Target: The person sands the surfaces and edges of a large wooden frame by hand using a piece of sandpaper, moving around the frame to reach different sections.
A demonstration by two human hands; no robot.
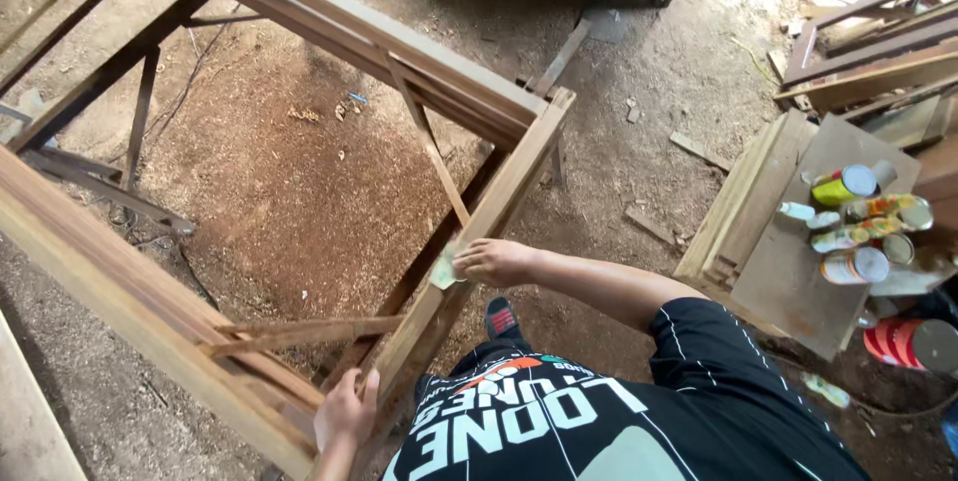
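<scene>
From my remote seat I see my right hand (496, 261) curled shut over a small pale folded sheet of abrasive paper (445, 271), pressing it flat on the top face of the near rail of the large reddish-brown wooden frame (499, 192), which rests on dark metal trestles (140, 132) above a sawdust-strewn dirt floor (299, 192). My left hand (344, 413) wraps closed around the frame's lower corner joint, steadying it. My worry: the frame sits high and looks lightly propped, so a hard push along the rail could skid it off a trestle; the rail's sharp edge and raw grain could also drive splinters into my fingers if the paper slips out from under them. To my right, on a low stack of pale wooden boards (788, 241), lie several cylindrical cans (848, 185), tipped on their sides, with yellow, green and orange wrappers and silver lids. Just beside the stack, lower down, sits a larger red-and-white striped tin (903, 341).
</scene>
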